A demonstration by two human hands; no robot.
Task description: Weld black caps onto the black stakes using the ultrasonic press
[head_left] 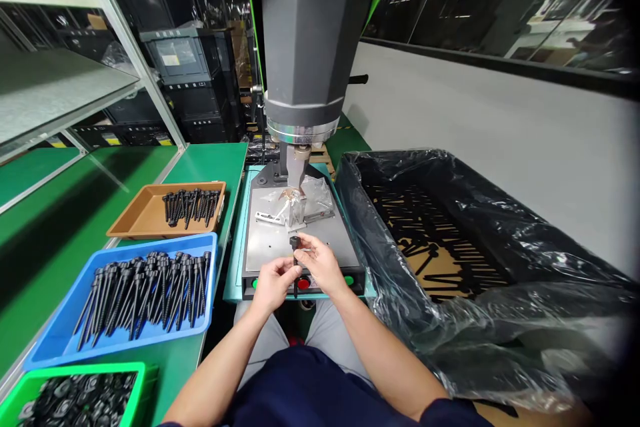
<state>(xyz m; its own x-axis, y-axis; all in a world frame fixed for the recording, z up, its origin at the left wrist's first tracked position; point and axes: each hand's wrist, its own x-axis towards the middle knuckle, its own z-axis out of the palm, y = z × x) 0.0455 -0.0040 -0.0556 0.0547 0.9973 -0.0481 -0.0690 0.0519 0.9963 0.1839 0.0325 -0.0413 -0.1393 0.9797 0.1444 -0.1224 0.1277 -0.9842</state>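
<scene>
While in both hands [273,285] [321,267], black part [295,242]

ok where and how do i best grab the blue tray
Probably by the raised rim at the right end of the blue tray, from the right: that end looks free, while the brown tray and green bin crowd its long sides.

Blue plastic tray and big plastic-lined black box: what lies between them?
The head view shows the machine's silver metal plate between tray and box, with the left hand and right hand at its near edge.
</scene>
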